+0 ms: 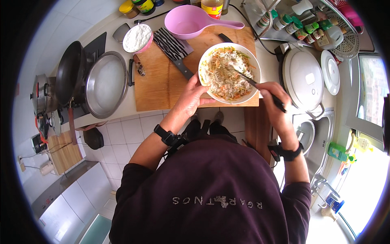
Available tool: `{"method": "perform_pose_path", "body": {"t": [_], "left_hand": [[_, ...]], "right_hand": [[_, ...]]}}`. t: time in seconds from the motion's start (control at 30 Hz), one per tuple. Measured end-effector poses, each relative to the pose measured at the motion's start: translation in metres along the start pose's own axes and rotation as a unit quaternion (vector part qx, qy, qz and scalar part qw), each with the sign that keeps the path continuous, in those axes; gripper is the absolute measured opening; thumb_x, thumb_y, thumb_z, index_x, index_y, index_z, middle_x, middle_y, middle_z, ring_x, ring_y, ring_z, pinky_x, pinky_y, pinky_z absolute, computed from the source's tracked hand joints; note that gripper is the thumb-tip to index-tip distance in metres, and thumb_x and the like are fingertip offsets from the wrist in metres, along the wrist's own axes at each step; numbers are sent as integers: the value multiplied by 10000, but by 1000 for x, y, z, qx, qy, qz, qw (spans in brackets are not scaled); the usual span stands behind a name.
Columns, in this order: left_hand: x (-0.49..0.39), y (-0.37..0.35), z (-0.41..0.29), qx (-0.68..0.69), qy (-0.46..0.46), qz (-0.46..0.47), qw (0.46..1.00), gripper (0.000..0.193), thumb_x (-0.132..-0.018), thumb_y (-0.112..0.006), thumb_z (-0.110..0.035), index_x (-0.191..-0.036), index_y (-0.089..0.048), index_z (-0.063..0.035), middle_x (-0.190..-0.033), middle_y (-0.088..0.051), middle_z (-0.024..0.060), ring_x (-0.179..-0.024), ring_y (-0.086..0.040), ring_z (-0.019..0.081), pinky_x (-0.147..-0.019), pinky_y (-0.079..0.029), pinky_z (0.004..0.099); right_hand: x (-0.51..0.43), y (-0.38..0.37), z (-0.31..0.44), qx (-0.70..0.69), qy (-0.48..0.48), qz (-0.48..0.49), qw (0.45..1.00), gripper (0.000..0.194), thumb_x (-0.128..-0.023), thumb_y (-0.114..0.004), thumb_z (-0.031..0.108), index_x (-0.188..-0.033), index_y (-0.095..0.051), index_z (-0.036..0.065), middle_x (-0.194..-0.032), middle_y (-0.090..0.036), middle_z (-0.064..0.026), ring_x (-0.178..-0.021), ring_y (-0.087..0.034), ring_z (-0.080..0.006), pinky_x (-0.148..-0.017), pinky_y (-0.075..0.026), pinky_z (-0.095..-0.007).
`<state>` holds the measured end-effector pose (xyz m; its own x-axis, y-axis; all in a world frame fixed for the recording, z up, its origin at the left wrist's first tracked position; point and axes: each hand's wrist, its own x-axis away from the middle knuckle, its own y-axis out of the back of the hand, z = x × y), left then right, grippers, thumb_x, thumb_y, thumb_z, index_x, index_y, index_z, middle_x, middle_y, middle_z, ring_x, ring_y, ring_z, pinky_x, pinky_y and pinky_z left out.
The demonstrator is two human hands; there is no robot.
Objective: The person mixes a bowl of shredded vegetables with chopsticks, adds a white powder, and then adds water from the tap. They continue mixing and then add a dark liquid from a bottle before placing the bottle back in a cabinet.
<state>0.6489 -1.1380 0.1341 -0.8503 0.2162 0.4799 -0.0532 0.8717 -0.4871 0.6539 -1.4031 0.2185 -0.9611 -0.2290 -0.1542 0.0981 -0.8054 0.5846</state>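
Observation:
A white bowl [258,62] stands on the wooden cutting board [164,94], near its right side. Inside is a mixture [225,79] of orange and green vegetable shreds with patches of white flour. My left hand [193,96] grips the bowl's lower left rim, thumb on the edge. In my right hand [275,99] are black chopsticks [248,80], their tips down in the mixture. A cleaver [173,44] with a black-and-white striped blade lies left of the bowl, its handle end hidden near my left hand.
Behind are a pink flour-filled bowl [150,40] and a pink plastic scoop [182,26]. Left stand a steel basin [106,84] and a black frying pan [70,73]. A lidded white appliance [301,74], spice bottles [283,22] and the sink [323,149] are on the right.

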Motion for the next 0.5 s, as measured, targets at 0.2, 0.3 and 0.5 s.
{"method": "perform_pose_path", "body": {"t": [0.2, 0.3, 0.5], "left_hand": [[-2, 2, 0, -2, 6, 6, 1000, 647, -933, -520, -60, -1517, -252, -128, -1406, -463, 94, -1189, -582, 253, -860, -592, 450], [-4, 4, 0, 2, 9, 12, 1000, 654, -919, -519, -54, -1513, -256, -123, -1403, -467, 95, -1188, -585, 258, -849, -598, 451], [-6, 6, 0, 19, 11, 18, 1000, 666, -900, -497, -30, -1510, -244, -121, -1402, -463, 102, -1184, -588, 267, -820, -612, 455]], "right_hand": [[-28, -7, 4, -16, -19, -53, 998, 124, -914, -635, 66, -1003, -690, 0, -938, -684, -122, -876, -659, -232, -803, -503, -314], [-27, -29, 6, -31, -27, 27, 999, 134, -909, -653, 77, -1026, -688, 23, -960, -685, -119, -900, -670, -240, -800, -513, -316], [22, -9, 38, -54, 8, 113, 992, 156, -885, -678, 62, -1033, -679, 12, -965, -673, -141, -880, -684, -276, -770, -534, -340]]}}
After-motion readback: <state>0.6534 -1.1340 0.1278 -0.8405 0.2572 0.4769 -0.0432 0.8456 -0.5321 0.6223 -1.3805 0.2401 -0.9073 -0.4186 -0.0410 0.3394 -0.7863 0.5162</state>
